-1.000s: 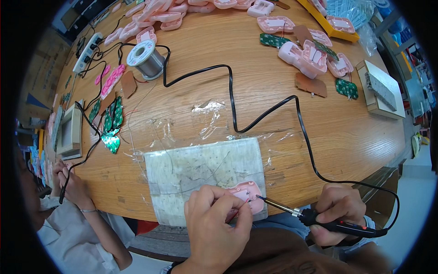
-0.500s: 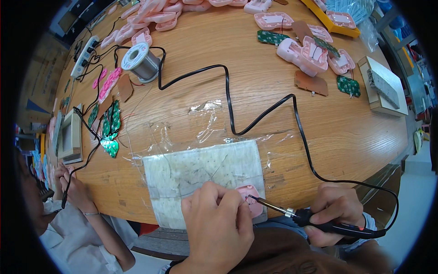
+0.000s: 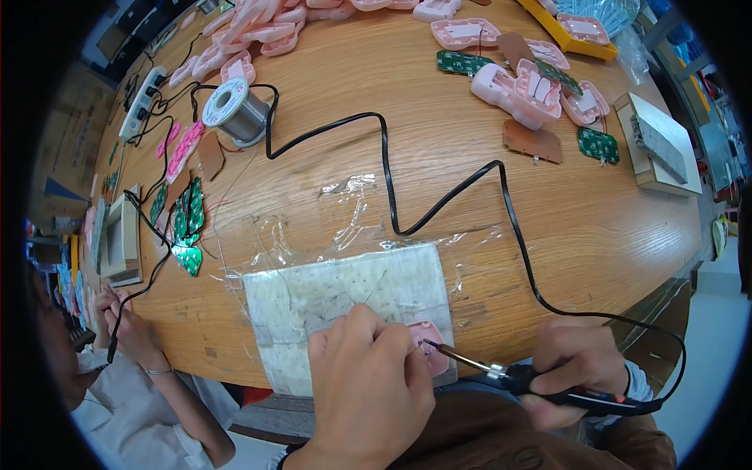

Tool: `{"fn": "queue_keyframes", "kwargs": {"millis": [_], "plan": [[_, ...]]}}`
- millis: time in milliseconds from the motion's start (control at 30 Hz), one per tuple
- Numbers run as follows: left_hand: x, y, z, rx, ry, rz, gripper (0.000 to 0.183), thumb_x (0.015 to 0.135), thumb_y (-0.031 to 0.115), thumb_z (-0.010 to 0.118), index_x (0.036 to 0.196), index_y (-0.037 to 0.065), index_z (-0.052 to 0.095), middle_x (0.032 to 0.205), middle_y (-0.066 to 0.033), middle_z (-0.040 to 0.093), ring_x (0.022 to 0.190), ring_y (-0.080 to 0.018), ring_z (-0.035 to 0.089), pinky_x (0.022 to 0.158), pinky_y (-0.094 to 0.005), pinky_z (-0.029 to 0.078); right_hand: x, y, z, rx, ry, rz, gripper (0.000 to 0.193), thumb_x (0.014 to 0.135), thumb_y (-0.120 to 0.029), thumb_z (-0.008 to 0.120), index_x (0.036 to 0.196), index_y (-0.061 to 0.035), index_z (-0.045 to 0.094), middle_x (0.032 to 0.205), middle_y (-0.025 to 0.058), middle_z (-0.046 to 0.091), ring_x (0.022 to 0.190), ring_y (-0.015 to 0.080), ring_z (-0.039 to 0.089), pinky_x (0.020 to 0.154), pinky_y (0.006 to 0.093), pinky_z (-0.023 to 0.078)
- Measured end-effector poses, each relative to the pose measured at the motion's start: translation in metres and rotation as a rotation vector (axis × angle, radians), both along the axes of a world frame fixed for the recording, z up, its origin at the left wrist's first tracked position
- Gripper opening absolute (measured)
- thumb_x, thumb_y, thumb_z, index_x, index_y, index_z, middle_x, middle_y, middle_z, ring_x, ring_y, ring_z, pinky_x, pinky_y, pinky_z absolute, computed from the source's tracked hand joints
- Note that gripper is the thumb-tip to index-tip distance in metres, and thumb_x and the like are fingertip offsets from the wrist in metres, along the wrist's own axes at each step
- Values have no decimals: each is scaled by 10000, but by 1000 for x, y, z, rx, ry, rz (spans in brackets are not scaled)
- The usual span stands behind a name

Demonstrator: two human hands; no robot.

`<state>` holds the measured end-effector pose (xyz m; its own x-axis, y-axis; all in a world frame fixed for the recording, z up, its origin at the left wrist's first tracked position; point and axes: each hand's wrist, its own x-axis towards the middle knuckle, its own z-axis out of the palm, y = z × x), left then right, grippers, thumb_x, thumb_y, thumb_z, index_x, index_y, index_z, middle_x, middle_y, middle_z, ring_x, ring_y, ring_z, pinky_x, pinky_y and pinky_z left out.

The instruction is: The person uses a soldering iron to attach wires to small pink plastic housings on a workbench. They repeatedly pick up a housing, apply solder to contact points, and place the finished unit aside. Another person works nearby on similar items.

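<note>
My right hand (image 3: pixel 572 376) is wrapped round the black handle of a soldering iron (image 3: pixel 509 377). Its tip reaches into a small pink plastic shell (image 3: pixel 432 362), where tiny dark wires or parts show. The shell lies at the right edge of a stained white cloth mat (image 3: pixel 274 313). My left hand (image 3: pixel 368 384) is closed beside the shell, its finger and thumb together at the shell's left side. Whatever they pinch is hidden behind the fingers.
A solder spool (image 3: pixel 235 113) stands at the back left, near green circuit boards (image 3: pixel 188 215). The iron's black cord (image 3: pixel 385 157) winds across the table. Pink shells (image 3: pixel 533 98) and a sponge block (image 3: pixel 658 149) lie right. A co-worker's hand (image 3: pixel 133 333) works at the left.
The soldering iron stays in the shell, its tip shifted very slightly. My left hand has moved a little. The whole view has tilted slightly.
</note>
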<state>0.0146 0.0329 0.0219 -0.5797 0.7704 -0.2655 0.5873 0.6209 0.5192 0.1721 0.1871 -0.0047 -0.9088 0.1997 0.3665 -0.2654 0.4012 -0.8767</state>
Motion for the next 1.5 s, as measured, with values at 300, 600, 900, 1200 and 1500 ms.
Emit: {"fn": "queue_keyframes", "kwargs": {"millis": [300,600,900,1200,1500], "plan": [[0,0,-1,33,19,-2,105,703,28,694,664,40,597,705,-71,520,622,-244,545,643,-375,388,6,1,-1,-37,-5,-66,226,674,-39,774,807,-56,593,638,53,545,497,186,527,425,288,383],[0,-5,-6,72,35,0,115,692,56,704,654,29,600,714,-94,526,662,-263,549,618,-386,395,20,1,-2,-25,42,-146,251,653,-44,775,802,-75,576,638,40,543,490,183,513,439,288,370],[10,-14,3,64,187,-33,215,658,150,778,800,59,645,811,-89,554,833,-299,547,802,-416,375,34,0,-5,-58,85,-231,241,648,-34,761,791,-74,571,655,41,562,506,184,527,458,288,382],[-37,2,33,191,146,-127,574,556,183,875,1032,41,588,956,-107,589,915,-303,552,837,-394,423,38,10,-20,-114,168,-272,190,660,-18,758,767,-33,601,642,83,576,529,211,559,461,299,398],[-144,189,20,503,-171,-105,456,713,300,810,1017,-5,659,970,-173,671,866,-254,639,784,-358,481,35,18,-23,-125,64,-269,250,687,-55,769,853,-88,583,672,56,595,528,162,554,441,274,385]]}}
